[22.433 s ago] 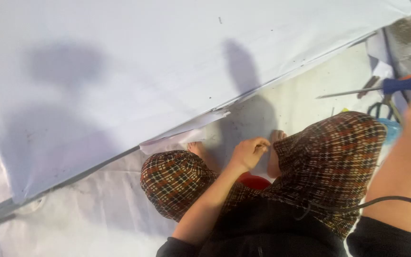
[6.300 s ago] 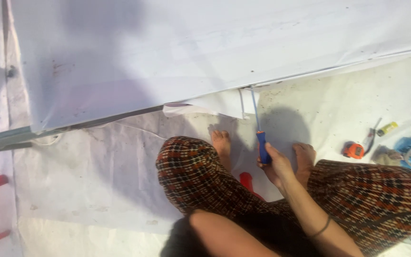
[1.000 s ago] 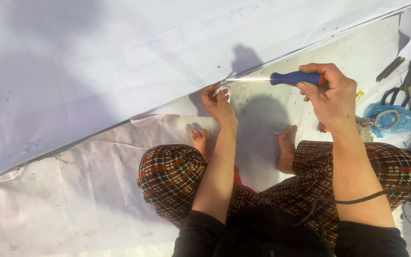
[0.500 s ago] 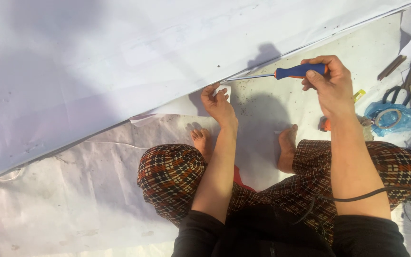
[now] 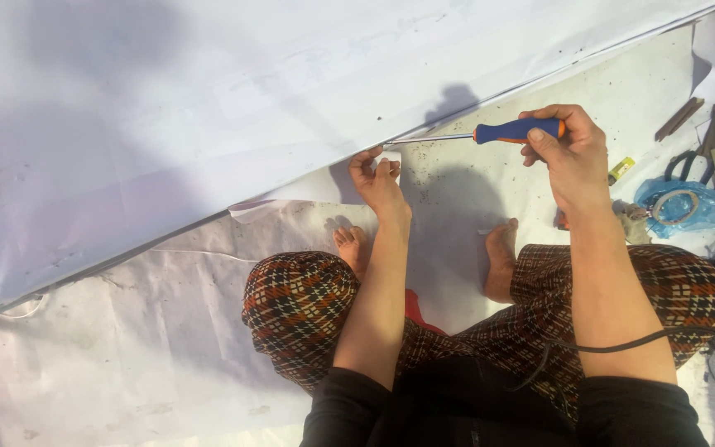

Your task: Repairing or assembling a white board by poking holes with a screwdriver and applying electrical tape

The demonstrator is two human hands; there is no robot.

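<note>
A blue-and-orange screwdriver (image 5: pixel 490 132) is gripped by the closed fingers of the right hand (image 5: pixel 568 153), its tip set at the near edge of the white sheet (image 5: pixel 291 91), pinched by the left hand (image 5: pixel 376 176), so steady pressure seems needed.

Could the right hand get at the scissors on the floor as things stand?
Probably not freely: the right hand is closed around the screwdriver. The scissors lie beyond it to the right on open floor, nothing between, but the hand is occupied.
</note>
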